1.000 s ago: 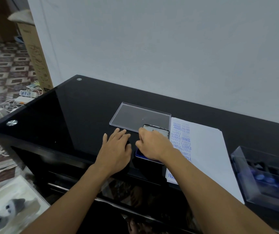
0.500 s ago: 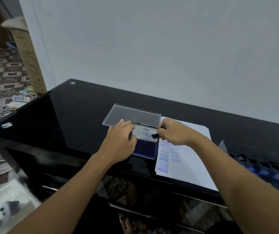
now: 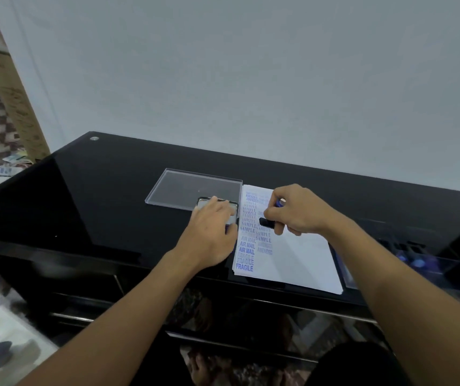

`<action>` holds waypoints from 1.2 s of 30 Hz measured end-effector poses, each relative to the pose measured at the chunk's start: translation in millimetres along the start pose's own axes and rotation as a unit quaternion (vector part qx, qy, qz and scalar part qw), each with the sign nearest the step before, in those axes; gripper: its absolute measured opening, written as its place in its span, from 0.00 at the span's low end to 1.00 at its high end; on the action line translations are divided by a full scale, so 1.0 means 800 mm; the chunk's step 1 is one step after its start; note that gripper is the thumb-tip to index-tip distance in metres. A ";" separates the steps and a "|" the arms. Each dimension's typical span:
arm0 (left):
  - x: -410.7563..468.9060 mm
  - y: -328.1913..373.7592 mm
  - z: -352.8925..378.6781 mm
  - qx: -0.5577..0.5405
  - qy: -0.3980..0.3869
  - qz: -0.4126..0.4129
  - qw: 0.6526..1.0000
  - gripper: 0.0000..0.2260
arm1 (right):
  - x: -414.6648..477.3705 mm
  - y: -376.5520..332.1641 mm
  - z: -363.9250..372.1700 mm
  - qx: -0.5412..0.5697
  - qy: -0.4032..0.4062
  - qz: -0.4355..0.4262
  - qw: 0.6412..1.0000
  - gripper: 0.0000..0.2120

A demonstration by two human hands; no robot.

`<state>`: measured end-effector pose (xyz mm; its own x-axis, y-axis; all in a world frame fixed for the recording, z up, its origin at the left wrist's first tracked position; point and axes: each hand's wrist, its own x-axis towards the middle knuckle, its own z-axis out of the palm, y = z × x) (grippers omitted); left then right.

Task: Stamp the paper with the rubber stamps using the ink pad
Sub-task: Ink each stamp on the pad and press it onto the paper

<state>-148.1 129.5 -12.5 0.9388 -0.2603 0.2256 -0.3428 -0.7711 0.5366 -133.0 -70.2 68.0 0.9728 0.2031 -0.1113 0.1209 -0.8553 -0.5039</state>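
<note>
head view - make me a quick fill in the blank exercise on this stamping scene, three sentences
1. The left hand rests on the ink pad, which lies to the ____ of the paper.
2. The rubber stamp gripped by the right hand has a ____ base.
3. The lowest word stamped on the paper reads ____.

Missing words: left; black; FRAGILE

Paper (image 3: 293,260) w/ SAMPLE, AIR MAIL, FRAGILE
</note>
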 end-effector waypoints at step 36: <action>-0.014 -0.005 0.083 0.150 -0.025 0.075 0.985 0.19 | 0.008 0.039 0.082 -0.140 -0.049 0.015 0.989 0.10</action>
<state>-154.5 97.2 -71.0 0.8811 -0.4077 0.2396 -0.4600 -0.8566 0.2339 -135.7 -64.1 -4.8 0.9546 0.2087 -0.2124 0.1553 -0.9576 -0.2427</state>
